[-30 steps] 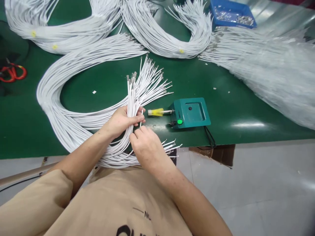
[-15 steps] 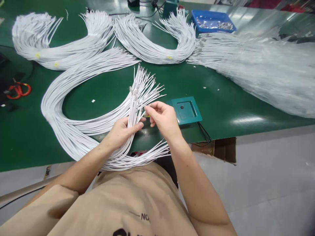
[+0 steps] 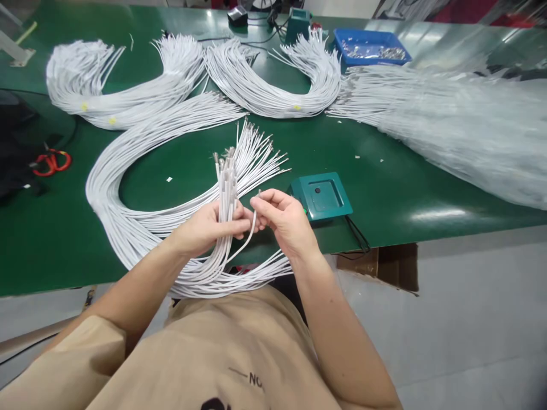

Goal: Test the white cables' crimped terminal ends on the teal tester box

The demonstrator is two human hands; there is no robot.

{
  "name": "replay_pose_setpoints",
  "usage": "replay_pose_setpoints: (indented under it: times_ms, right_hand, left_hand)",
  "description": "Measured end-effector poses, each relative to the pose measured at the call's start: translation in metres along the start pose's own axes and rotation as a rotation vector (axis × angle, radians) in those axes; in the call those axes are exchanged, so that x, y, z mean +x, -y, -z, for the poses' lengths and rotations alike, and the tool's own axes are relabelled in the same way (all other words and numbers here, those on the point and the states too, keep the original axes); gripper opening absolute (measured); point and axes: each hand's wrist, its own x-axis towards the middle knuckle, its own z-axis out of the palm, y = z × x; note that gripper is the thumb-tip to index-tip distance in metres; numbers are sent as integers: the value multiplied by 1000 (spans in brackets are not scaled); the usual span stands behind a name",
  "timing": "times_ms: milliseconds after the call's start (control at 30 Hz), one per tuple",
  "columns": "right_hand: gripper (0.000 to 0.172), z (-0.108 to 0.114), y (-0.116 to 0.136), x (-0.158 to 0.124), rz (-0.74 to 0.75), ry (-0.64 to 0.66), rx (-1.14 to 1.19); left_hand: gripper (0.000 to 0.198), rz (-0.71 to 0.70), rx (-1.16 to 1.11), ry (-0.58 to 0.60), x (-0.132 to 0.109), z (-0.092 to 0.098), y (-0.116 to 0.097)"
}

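Note:
My left hand (image 3: pixel 209 228) is closed round a bundle of thin white wires (image 3: pixel 228 176) with metal tips, held upright over the green table (image 3: pixel 51 245). My right hand (image 3: pixel 284 219) pinches the end of a single white wire (image 3: pixel 252 225) that bends away from the bundle. The bundle's long tail loops left across the table (image 3: pixel 106 193) and back toward my lap. A small teal box (image 3: pixel 322 196) with a recessed top sits just right of my right hand.
More coiled white wire bundles (image 3: pixel 265 91) lie across the back of the table. A large heap of wires in clear wrap (image 3: pixel 461 119) fills the right. A blue tray of metal parts (image 3: pixel 370 48) is at the back. Red scissors (image 3: pixel 51 162) lie far left.
My right hand rose from below the bundle to beside the teal box and now pinches one wire pulled out of the bundle. The yellow-handled tool is now hidden behind it.

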Motion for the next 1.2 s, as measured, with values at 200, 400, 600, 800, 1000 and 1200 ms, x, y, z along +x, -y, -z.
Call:
replay_pose_setpoints:
  times_ms: [200,400,600,800,1000,1200]
  right_hand:
    - [24,-3,-11,3,-84,57,169]
    - [24,2,-8,15,23,-53,414]
    - [32,6,-6,7,49,-201,-19]
    - [19,4,-14,6,87,-143,-50]
    - [15,6,-21,10,-16,-96,244]
    - [13,6,-26,12,-163,47,497]
  left_hand:
    - [43,-21,-105,-99,6,-11,-1]
    - [41,-107,82,-196,3,-13,-3]
    - [41,-138,228,-267,3,-15,-2]
    - [44,-146,255,-236,8,-16,-2]
    - [40,-103,173,-191,12,-11,3]
    - [42,-145,113,-219,16,-13,5]
